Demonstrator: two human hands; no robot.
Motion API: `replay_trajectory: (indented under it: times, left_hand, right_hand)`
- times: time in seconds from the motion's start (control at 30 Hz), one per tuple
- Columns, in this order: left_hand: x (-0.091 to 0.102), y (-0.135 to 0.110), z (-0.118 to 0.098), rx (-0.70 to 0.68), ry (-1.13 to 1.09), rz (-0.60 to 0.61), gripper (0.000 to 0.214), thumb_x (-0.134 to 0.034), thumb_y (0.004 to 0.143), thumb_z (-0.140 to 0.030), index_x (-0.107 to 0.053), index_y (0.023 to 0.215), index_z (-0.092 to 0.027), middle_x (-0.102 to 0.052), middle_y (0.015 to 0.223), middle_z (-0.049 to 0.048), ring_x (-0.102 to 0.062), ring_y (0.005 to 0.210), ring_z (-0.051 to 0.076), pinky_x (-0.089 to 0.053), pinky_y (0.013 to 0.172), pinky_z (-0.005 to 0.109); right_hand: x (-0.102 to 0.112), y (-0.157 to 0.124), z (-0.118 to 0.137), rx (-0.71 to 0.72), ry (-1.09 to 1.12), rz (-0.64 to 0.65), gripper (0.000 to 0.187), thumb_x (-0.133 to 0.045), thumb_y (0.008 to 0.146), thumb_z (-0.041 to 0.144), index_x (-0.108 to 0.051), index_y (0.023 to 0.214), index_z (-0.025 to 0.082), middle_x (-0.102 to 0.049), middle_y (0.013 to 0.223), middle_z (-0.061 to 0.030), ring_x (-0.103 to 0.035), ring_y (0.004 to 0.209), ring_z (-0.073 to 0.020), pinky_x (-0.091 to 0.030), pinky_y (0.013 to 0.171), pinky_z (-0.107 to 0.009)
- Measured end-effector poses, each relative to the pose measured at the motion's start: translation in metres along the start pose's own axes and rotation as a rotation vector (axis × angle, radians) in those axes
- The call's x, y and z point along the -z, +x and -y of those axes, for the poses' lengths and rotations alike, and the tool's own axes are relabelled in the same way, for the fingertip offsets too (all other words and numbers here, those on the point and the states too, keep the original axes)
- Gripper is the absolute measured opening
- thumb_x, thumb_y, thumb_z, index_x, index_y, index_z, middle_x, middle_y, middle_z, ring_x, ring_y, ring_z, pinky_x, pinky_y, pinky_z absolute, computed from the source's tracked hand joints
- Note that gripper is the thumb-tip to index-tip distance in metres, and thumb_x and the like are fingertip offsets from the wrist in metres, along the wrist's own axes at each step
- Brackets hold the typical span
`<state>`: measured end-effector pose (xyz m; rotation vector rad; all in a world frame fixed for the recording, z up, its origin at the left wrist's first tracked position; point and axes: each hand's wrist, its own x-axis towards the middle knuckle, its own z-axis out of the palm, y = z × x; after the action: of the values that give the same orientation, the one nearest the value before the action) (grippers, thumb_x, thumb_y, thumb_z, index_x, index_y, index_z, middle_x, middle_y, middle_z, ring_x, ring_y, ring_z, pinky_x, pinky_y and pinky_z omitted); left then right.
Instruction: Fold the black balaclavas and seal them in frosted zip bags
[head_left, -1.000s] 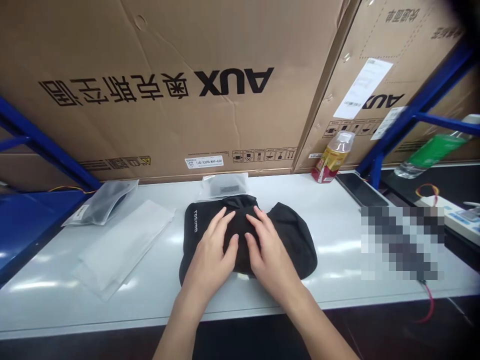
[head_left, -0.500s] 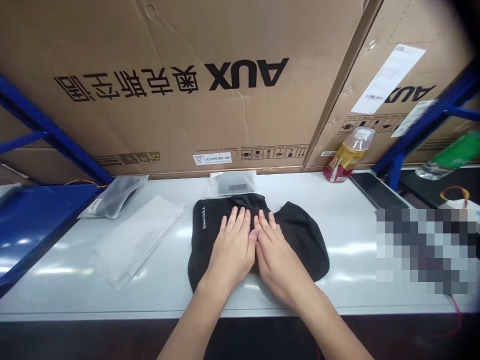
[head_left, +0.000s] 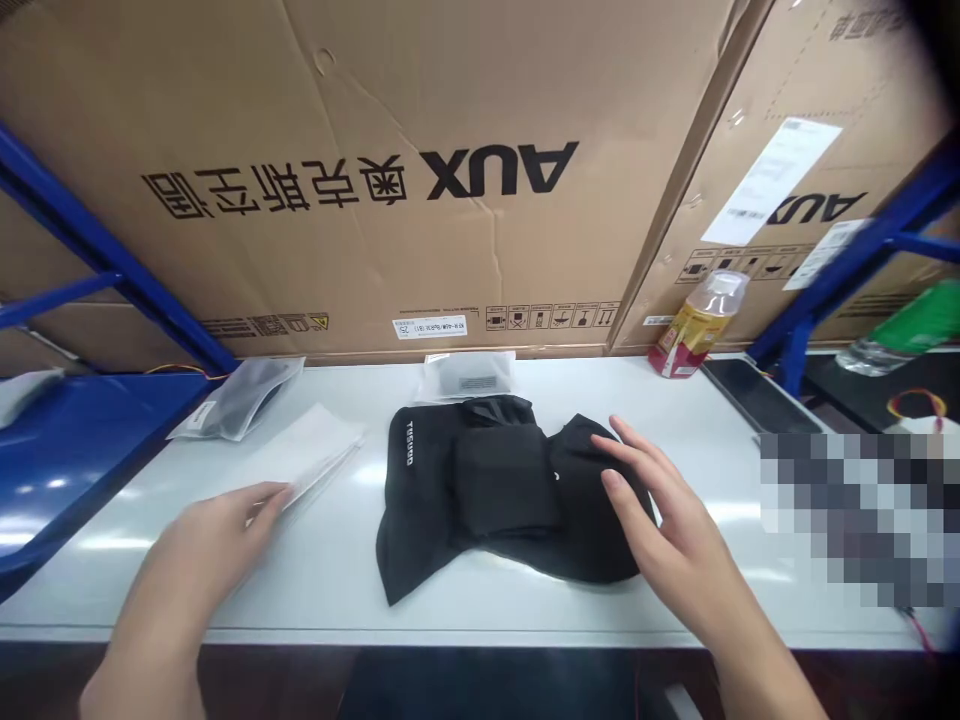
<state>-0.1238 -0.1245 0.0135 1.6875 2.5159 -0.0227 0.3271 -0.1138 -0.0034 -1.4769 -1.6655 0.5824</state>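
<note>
A folded black garment (head_left: 495,490) with white lettering on its left edge lies in the middle of the white table (head_left: 360,590). My right hand (head_left: 660,520) rests on the garment's right side, fingers stretched out and slightly apart. My left hand (head_left: 217,535) has reached out to the left and its fingertips touch the near end of a stack of clear plastic bags (head_left: 311,450); the fingers look extended and hold nothing.
A filled clear bag (head_left: 240,398) lies at the back left, another small packet (head_left: 466,376) behind the garment. Big cardboard boxes (head_left: 420,170) wall off the back. A yellow-labelled bottle (head_left: 697,325), a phone (head_left: 754,395) and blue shelf frames (head_left: 847,270) stand to the right.
Both hands have left the middle of the garment. The left hand moved left to the plastic bags; the right hand slid to the garment's right side.
</note>
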Motion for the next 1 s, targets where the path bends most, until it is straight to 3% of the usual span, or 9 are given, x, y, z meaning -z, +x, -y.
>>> replay_trajectory:
  times: [0.17, 0.33, 0.43, 0.5, 0.57, 0.67, 0.77, 0.83, 1.0]
  left_hand:
    - [0.011, -0.013, -0.023, 0.055, -0.028, 0.003, 0.032, -0.052, 0.096, -0.051, -0.076, 0.099, -0.031, -0.081, 0.098, 0.0032, -0.073, 0.091, 0.033, -0.051, 0.070, 0.038]
    - [0.019, -0.015, -0.035, 0.096, -0.056, 0.033, 0.038, -0.051, 0.095, -0.060, -0.072, 0.089, -0.029, -0.076, 0.080, 0.0058, -0.071, 0.080, 0.034, -0.049, 0.065, 0.039]
    - [0.030, -0.027, -0.038, 0.158, -0.063, -0.090, 0.046, -0.038, 0.100, -0.063, -0.069, 0.097, -0.028, -0.072, 0.073, 0.0032, -0.070, 0.077, 0.034, -0.049, 0.063, 0.040]
    - [0.038, -0.044, -0.048, 0.174, -0.095, -0.232, 0.044, -0.039, 0.100, -0.062, -0.067, 0.102, -0.028, -0.074, 0.079, 0.0027, -0.070, 0.076, 0.033, -0.048, 0.061, 0.038]
    - [0.041, -0.066, -0.069, 0.094, -0.183, -0.289, 0.037, -0.048, 0.097, -0.061, -0.067, 0.100, -0.029, -0.076, 0.085, 0.0017, -0.070, 0.074, 0.028, -0.049, 0.060, 0.035]
    - [0.034, -0.096, -0.112, -0.189, -0.404, -0.178, 0.033, -0.055, 0.096, -0.058, -0.065, 0.088, -0.028, -0.072, 0.077, -0.0021, -0.068, 0.064, 0.019, -0.052, 0.060, 0.027]
    - [0.018, -0.111, -0.143, -0.398, -0.590, -0.050, 0.026, -0.056, 0.098, -0.050, -0.063, 0.085, -0.028, -0.065, 0.066, -0.0047, -0.062, 0.054, 0.015, -0.052, 0.053, 0.023]
    - [0.011, -0.111, -0.149, -0.424, -0.687, -0.043, 0.017, -0.058, 0.098, -0.045, -0.063, 0.097, -0.029, -0.066, 0.068, -0.0056, -0.063, 0.054, 0.014, -0.053, 0.053, 0.023]
    - [0.015, -0.102, -0.144, -0.428, -0.791, -0.287, 0.015, -0.057, 0.100, -0.035, -0.069, 0.107, -0.028, -0.068, 0.076, -0.0042, -0.066, 0.067, 0.014, -0.055, 0.067, 0.024]
  right_hand:
    - [-0.015, -0.005, 0.019, 0.084, 0.046, -0.049, 0.025, -0.053, 0.106, 0.040, -0.071, 0.122, 0.031, -0.058, 0.150, -0.0089, -0.052, 0.143, -0.0310, -0.046, 0.116, -0.057]
    - [-0.019, -0.009, 0.024, 0.083, 0.054, -0.015, 0.022, -0.053, 0.106, 0.037, -0.071, 0.117, 0.032, -0.059, 0.144, -0.0084, -0.054, 0.138, -0.0307, -0.050, 0.110, -0.053]
    - [-0.016, -0.011, 0.026, 0.073, 0.113, 0.041, 0.021, -0.054, 0.106, 0.039, -0.072, 0.114, 0.032, -0.064, 0.135, -0.0082, -0.060, 0.128, -0.0294, -0.054, 0.103, -0.047]
    - [-0.018, -0.013, 0.035, 0.073, 0.192, 0.170, 0.022, -0.054, 0.106, 0.040, -0.073, 0.111, 0.031, -0.069, 0.121, -0.0066, -0.066, 0.114, -0.0262, -0.056, 0.093, -0.039]
    - [-0.026, -0.014, 0.050, 0.033, 0.272, 0.333, 0.024, -0.054, 0.106, 0.043, -0.074, 0.110, 0.030, -0.073, 0.104, -0.0035, -0.069, 0.093, -0.0211, -0.056, 0.081, -0.032]
    - [-0.047, -0.013, 0.073, -0.086, 0.380, 0.498, 0.026, -0.058, 0.104, 0.048, -0.073, 0.107, 0.027, -0.071, 0.086, 0.0008, -0.063, 0.074, -0.0153, -0.049, 0.066, -0.026]
    - [-0.064, -0.009, 0.079, -0.135, 0.440, 0.560, 0.031, -0.055, 0.104, 0.046, -0.066, 0.087, 0.023, -0.061, 0.070, 0.0036, -0.052, 0.062, -0.0123, -0.038, 0.056, -0.024]
    - [-0.068, -0.007, 0.074, -0.161, 0.435, 0.571, 0.035, -0.051, 0.105, 0.042, -0.057, 0.077, 0.022, -0.053, 0.065, 0.0048, -0.046, 0.058, -0.0114, -0.032, 0.052, -0.024]
    - [-0.054, -0.008, 0.065, -0.234, 0.354, 0.535, 0.035, -0.047, 0.103, 0.037, -0.052, 0.072, 0.021, -0.051, 0.065, 0.0035, -0.044, 0.058, -0.0120, -0.030, 0.051, -0.025]
